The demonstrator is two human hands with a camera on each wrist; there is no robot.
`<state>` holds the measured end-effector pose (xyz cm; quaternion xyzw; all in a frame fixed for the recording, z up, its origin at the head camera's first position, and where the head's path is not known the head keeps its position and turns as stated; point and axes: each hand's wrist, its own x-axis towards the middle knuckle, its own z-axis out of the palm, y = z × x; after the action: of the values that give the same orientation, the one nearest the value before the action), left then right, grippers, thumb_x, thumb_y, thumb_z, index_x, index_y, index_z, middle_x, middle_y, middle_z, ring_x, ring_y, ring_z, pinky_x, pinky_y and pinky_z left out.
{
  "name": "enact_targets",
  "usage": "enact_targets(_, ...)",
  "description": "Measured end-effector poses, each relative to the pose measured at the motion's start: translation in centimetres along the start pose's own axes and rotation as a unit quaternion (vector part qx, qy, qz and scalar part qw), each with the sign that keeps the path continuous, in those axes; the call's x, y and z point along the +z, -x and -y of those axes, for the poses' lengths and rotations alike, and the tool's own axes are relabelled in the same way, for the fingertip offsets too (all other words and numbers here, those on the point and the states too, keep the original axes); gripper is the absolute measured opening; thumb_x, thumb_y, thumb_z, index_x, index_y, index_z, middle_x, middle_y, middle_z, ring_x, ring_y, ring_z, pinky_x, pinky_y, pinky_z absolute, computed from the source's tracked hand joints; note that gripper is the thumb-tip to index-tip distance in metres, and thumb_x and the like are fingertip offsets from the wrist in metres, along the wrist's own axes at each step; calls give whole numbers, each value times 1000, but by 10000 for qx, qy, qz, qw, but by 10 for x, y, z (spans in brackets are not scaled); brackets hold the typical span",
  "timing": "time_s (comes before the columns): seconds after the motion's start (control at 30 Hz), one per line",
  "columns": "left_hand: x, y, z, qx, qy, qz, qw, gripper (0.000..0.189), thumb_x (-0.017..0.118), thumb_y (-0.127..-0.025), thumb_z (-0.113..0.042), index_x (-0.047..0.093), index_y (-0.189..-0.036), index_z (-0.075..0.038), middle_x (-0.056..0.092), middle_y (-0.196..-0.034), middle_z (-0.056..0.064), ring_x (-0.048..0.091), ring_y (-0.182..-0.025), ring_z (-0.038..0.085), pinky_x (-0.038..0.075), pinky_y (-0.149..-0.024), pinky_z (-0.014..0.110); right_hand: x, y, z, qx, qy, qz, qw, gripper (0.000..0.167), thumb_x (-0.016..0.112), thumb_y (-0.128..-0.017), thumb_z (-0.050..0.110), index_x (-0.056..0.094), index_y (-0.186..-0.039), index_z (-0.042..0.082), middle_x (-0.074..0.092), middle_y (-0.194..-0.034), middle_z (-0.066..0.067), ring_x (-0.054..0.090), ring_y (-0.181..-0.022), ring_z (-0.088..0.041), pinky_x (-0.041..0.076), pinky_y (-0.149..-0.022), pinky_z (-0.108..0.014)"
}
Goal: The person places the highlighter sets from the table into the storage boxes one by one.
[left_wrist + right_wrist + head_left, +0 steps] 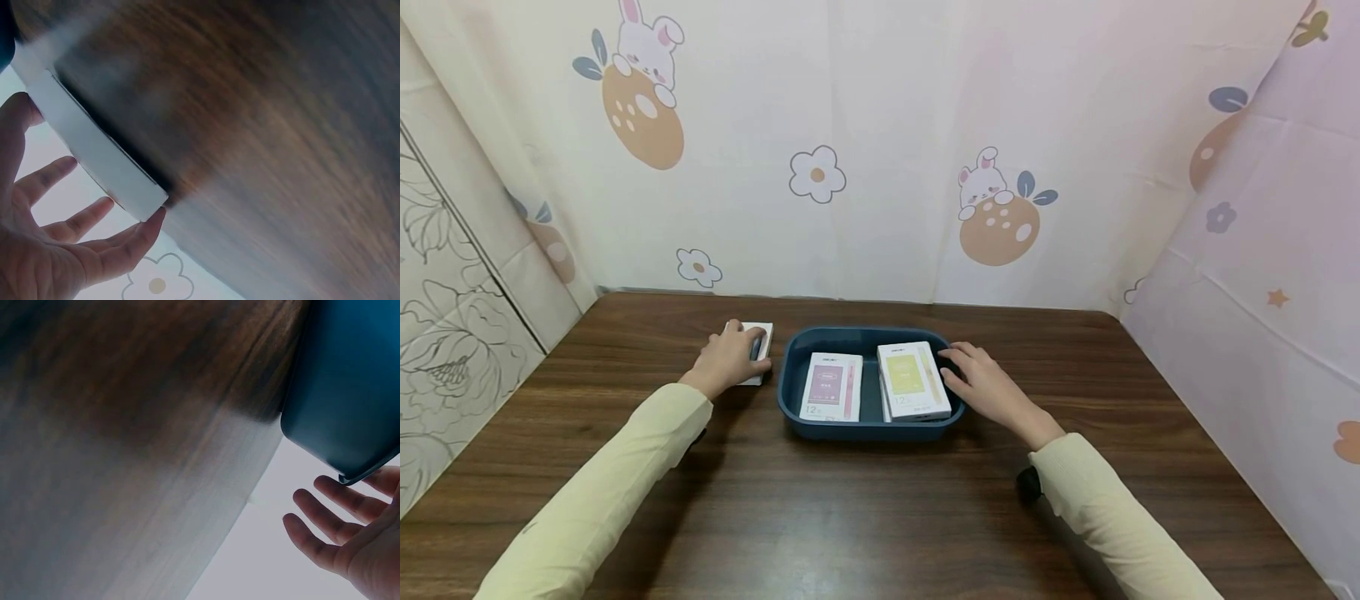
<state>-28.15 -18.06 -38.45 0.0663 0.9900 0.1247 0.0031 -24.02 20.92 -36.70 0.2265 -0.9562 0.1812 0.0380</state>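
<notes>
At the left of the table, my left hand (724, 360) grips a small flat white box (765, 332). The left wrist view shows its thumb at one end and fingertips at the other, across the white side of the box. A dark blue plastic bin (850, 431) stands right of it. Inside the bin lie a purple-labelled white box (829, 387) and, on the right, a yellow-labelled white box (912, 379) atop another white box. My right hand (988, 385) is at the bin's right rim, fingers relaxed and spread; its fingertips overlap the rim in the right wrist view.
The brown wooden table (865, 517) carries the bin near its far side. A pale curtain (895, 100) printed with rabbits and flowers hangs behind the table's back edge. Another printed curtain (1262, 275) borders the right side.
</notes>
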Motion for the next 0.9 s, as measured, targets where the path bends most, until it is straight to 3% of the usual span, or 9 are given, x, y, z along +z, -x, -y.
enact_targets(0.3,-4,3,-1,-80,83,47,9999,57,61,-83,-36,46,-132,-11,39,-124,28,49,-92,49,45,-67,60,0,0,-1,-11,9,5,10000,43,44,-95,27,47,-131,3,41,-137,-20,40,-125,-38,36,-97,-55)
enact_targets(0.53,-5,2,-1,-131,89,-102,9998,56,62,-82,-36,47,-131,-12,38,-126,27,48,-95,48,44,-70,61,0,-1,-1,-1,-11,11,10000,43,45,-95,27,47,-131,4,41,-137,-20,40,-124,-38,36,-97,-55)
enact_targets(0.9,-26,7,-14,-117,222,-261,9993,58,61,-82,-35,45,-133,-11,36,-128,27,46,-94,45,43,-76,61,0,0,0,20,34,-28,10000,42,46,-95,27,48,-130,4,42,-136,-19,40,-124,-38,36,-97,-56)
